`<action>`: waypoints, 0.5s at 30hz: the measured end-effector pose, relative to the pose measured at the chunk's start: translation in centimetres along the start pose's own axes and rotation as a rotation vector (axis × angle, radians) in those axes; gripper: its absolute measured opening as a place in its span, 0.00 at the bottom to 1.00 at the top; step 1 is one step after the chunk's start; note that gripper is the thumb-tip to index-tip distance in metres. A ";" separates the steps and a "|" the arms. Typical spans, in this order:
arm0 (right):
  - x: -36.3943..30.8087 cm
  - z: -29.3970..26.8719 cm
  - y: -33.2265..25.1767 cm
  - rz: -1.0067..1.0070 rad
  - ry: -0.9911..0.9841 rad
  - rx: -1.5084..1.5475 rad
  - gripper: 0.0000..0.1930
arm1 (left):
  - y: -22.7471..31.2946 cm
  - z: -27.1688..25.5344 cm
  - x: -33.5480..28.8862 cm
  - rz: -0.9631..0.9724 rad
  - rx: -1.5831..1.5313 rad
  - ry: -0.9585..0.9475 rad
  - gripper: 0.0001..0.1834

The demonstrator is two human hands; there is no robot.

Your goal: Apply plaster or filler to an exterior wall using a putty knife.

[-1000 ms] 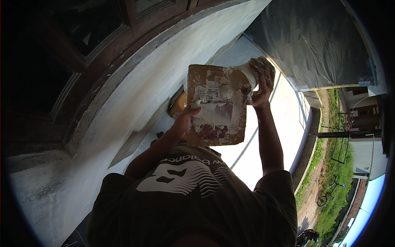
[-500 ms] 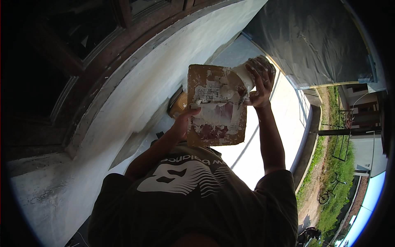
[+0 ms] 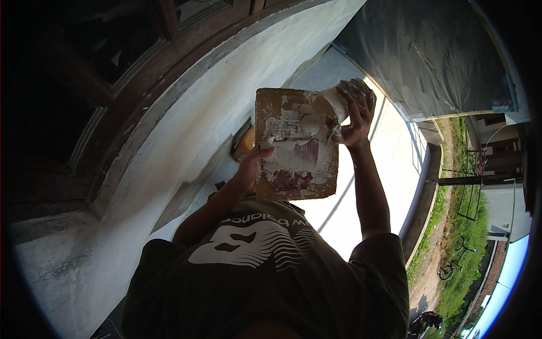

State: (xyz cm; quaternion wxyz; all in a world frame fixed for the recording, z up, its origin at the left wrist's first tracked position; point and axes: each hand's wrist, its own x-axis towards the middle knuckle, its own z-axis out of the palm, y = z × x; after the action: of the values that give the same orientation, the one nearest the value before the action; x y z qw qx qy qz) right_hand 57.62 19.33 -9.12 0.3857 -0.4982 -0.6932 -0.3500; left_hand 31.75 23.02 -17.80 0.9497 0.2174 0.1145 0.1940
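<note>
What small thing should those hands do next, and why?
Perhaps ease the right hand slightly inward over the smeared brown board, with the left hand steadying it. The white-coated object in the right fingers, too smeared to identify, juts past the board's upper right corner, so loose white paste might fall outside; the left thumb lies over the board's left edge.

The brown, rectangular, paste-smeared board (image 3: 323,190) was before the dark cotton shirt (image 3: 254,294), with the bare left hand (image 3: 249,169) at its left edge. A white, lumpy paste mass (image 3: 335,100) sat between its upper right corner and the bare right hand (image 3: 357,113). An orange-brown rounded object (image 3: 243,147) lay behind its left edge. Left stood the pale plastered wall (image 3: 186,118); upper right, the dark plastic sheet (image 3: 429,56).
</note>
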 end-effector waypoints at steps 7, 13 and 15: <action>-0.6 -0.1 -0.1 0.085 0.004 0.033 0.33 | -0.3 0.4 0.0 0.012 -0.030 0.000 0.26; -1.0 0.0 -0.4 0.385 0.114 0.198 0.31 | -0.9 -0.9 0.4 0.032 -0.009 0.030 0.26; -1.1 0.0 -0.7 0.418 0.130 0.219 0.27 | -0.9 -1.4 0.5 0.024 0.008 0.048 0.27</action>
State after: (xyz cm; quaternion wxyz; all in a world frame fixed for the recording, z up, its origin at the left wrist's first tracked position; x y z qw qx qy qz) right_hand 57.19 18.68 -10.11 0.5450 -0.5624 -0.5828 -0.2168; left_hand 32.10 22.95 -19.51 0.9435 0.2178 0.1352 0.2102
